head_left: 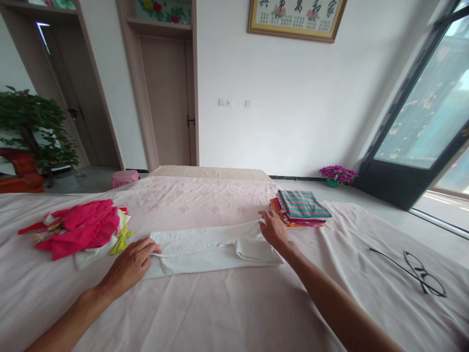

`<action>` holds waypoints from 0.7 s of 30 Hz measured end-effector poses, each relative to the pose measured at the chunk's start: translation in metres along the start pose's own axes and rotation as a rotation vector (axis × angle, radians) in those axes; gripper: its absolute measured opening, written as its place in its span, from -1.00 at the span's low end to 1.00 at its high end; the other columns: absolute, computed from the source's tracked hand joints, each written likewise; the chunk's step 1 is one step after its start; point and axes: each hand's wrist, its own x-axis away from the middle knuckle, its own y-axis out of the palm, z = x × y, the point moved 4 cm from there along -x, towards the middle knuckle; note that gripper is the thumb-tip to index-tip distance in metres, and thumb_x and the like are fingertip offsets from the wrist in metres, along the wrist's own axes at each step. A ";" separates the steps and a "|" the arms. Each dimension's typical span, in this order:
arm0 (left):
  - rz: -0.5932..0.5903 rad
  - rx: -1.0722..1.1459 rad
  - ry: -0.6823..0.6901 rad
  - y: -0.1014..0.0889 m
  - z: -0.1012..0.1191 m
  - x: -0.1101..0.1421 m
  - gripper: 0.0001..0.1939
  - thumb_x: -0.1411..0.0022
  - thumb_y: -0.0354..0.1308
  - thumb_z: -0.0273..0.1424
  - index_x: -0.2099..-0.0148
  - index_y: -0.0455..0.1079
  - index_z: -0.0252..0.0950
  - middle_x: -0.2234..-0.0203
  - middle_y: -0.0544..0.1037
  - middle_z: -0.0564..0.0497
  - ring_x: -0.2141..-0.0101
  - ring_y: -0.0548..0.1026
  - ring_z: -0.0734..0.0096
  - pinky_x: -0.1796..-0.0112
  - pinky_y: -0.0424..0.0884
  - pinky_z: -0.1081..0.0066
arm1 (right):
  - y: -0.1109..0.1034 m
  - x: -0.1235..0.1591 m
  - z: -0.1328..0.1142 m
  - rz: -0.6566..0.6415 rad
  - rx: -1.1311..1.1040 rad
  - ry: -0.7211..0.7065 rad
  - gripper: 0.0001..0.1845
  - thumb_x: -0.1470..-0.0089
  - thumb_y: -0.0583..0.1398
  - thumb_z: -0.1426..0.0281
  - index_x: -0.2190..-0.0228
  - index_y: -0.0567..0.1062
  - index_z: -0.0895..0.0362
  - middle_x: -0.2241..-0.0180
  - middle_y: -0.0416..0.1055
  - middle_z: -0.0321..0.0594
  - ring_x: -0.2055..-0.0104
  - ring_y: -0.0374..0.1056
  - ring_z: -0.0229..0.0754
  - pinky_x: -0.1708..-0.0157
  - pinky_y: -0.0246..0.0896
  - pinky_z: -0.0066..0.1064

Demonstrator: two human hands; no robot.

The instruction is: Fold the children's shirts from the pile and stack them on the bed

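A long white garment (205, 259), folded into a narrow strip like a pair of trousers, lies across the sheet in front of me. My left hand (137, 256) has its fingers closed on the garment's left end, thumb and fingertips at the upper layer's edge. At the opposite end, my right hand (273, 227) rests with fingers apart against the upper right corner. Just beyond that hand sits a stack of folded clothes (302, 205), a striped blue and orange piece on top. To the left lies a loose heap of clothes, mostly a crumpled pink garment (88, 227).
A pink-patterned sheet (205, 195) covers the wide surface. Black-framed glasses (421, 274) lie unfolded at the right. Beyond the far edge are a pink stool (125, 178) and a pot of purple flowers (337, 175). A leafy plant (32, 122) stands at the left.
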 end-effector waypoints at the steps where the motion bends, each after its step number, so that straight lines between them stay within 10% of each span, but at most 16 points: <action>1: -0.003 0.002 0.000 0.000 -0.001 0.001 -0.59 -0.04 -0.10 -0.67 0.19 0.41 -0.17 0.24 0.52 0.05 0.15 0.48 0.37 0.10 0.34 0.41 | -0.004 0.008 -0.010 -0.024 -0.029 -0.093 -0.63 -0.11 0.09 0.44 0.03 0.46 0.05 0.10 0.44 -0.15 0.09 0.36 -0.16 0.21 0.16 -0.42; 4: -0.021 0.002 0.000 0.000 -0.003 0.003 -0.58 -0.03 -0.11 -0.67 0.19 0.41 -0.17 0.24 0.53 0.05 0.15 0.48 0.37 0.09 0.33 0.40 | -0.013 0.032 -0.028 -0.169 -0.114 -0.251 -0.76 -0.10 0.11 0.39 0.21 0.53 0.02 0.27 0.47 -0.27 0.26 0.38 -0.23 0.32 0.12 -0.46; 11: -0.038 0.007 -0.045 0.004 -0.001 0.002 -0.66 -0.05 -0.09 -0.65 0.25 0.39 -0.19 0.30 0.53 0.05 0.19 0.47 0.34 0.14 0.32 0.36 | -0.018 0.051 0.015 -0.262 0.003 0.136 -0.68 -0.13 0.09 0.25 0.11 0.43 0.09 0.32 0.49 -0.21 0.29 0.38 -0.15 0.40 0.01 -0.41; 21: 0.018 0.012 -0.063 0.000 0.007 0.006 -0.69 -0.07 -0.07 -0.63 0.27 0.40 -0.19 0.31 0.55 0.05 0.20 0.48 0.34 0.13 0.33 0.35 | -0.017 0.052 0.028 -0.272 -0.128 0.047 -0.65 -0.02 0.16 0.37 0.10 0.47 0.04 0.42 0.47 -0.32 0.37 0.35 -0.23 0.39 0.05 -0.44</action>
